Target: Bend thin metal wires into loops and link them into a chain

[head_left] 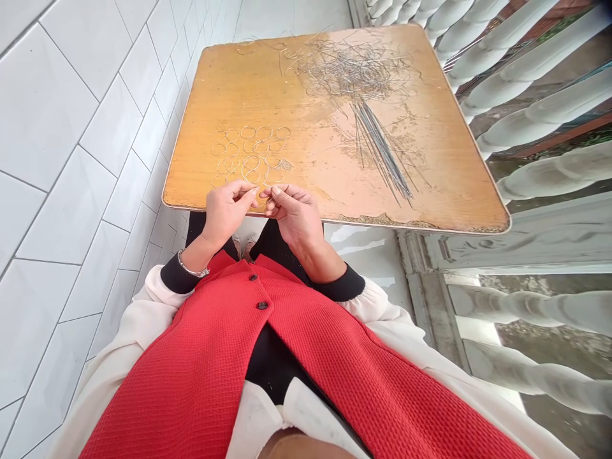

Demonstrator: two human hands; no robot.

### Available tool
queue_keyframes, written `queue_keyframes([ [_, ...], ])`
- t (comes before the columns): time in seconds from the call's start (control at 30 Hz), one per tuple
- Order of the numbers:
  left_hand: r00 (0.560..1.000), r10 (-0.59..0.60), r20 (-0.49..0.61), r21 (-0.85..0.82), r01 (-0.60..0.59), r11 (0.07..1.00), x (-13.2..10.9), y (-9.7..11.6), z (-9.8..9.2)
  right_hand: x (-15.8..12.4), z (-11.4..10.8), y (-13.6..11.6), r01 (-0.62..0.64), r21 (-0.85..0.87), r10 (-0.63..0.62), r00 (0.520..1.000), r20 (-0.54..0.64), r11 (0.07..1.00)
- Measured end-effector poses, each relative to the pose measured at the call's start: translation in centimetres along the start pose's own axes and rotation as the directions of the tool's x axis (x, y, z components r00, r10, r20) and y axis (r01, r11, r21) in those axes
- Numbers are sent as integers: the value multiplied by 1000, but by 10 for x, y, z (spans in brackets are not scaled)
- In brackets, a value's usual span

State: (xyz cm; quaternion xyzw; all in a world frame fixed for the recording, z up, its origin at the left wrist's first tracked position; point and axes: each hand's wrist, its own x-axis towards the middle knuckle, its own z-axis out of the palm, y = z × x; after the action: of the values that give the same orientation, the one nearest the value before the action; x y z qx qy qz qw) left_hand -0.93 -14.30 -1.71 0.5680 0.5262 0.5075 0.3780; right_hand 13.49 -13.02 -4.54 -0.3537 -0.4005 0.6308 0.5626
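Note:
My left hand [228, 210] and my right hand [294, 217] sit at the front edge of a worn orange wooden tabletop [215, 108], fingertips almost meeting. Each pinches a thin wire [262, 192], which is small and partly hidden by my fingers. Just beyond my hands lies a patch of interlinked wire loops [251, 156], nearest to my left hand. Further right rests a bundle of straight grey wires [382, 150]. A tangled heap of thin wire [354, 70] covers the table's far right area.
White rectangular tiles [81, 210] run along the left side of the table. Pale turned balusters [540, 76] stand along the right. A metal bangle [192, 268] circles my left wrist, and my red waistcoat [306, 357] fills the bottom of the view.

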Motion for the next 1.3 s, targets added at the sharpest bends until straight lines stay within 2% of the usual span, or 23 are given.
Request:
queue_keyframes([
  [0.1,1000,12,-14,10,-12,1000,1,-2,0,-1,1,-1,-33,93,35,999,-14,995],
  [0.2,999,34,-20,40,-33,999,2,-4,-1,0,-1,-6,-118,109,113,992,55,987],
  [0.33,998,56,-9,75,-55,996,4,-7,-3,9,-7,-18,-267,46,253,945,206,963],
  [0.47,998,64,-9,76,-63,995,4,-7,-3,16,-8,-29,-363,19,348,905,244,932],
  [0.7,997,81,-7,77,-80,994,0,-10,-1,11,-4,-26,-249,-9,249,963,107,968],
  [0.97,997,73,22,141,-76,987,0,-7,-4,9,-4,-28,-208,-111,221,968,122,972],
  [1.17,991,130,19,274,-130,953,0,-4,-5,5,-10,-23,-60,-229,81,993,83,972],
  [1.3,988,152,26,339,-152,928,-1,-3,-4,4,-12,-24,6,-294,26,994,104,956],
])
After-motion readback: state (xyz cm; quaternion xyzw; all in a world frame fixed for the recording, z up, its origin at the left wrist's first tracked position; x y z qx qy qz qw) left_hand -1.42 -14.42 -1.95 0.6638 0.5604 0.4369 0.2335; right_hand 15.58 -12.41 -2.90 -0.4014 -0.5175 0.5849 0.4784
